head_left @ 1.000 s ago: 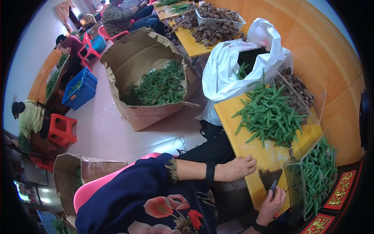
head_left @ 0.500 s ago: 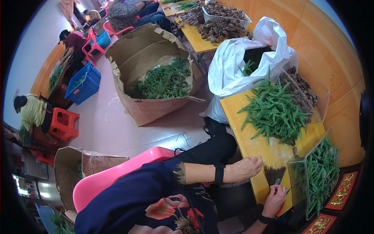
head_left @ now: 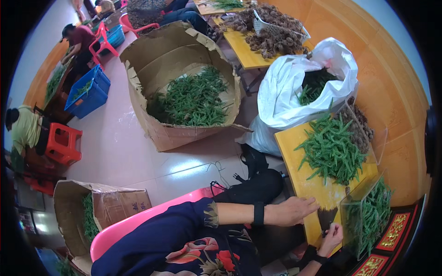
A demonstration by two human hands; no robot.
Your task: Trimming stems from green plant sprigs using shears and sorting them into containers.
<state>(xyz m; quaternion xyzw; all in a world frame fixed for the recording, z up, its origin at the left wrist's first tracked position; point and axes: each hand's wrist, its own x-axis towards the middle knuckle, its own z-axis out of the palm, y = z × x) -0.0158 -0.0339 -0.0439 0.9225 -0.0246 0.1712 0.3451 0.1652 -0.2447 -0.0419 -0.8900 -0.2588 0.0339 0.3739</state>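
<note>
My left hand (head_left: 294,210), with a dark band at the wrist, reaches over the yellow table (head_left: 294,152) with its fingers curled together. Whatever is in its fingertips is too small to make out. Just beside them lies a fan-shaped bundle of thin brown strands (head_left: 327,215). At the narrow lower end of that bundle my right hand (head_left: 332,235) is closed, thumb against fingers. What it grips is hidden. Farther up the table lies a heap of green artificial sprigs (head_left: 332,149). More green sprigs (head_left: 375,211) fill a clear plastic bin (head_left: 352,221) to the right.
Pine cones (head_left: 357,124) sit behind the heap. A white sack (head_left: 281,92) stands beyond the table. On the floor are a large cardboard box (head_left: 184,138) of sprigs, a smaller box (head_left: 122,202) and a blue crate (head_left: 92,99). Other people sit or bend at far tables.
The whole view has shifted slightly. My right hand has moved closer to the strand bundle, and the metal tool seen by it earlier no longer shows clearly. My left hand stays curled beside the bundle.
</note>
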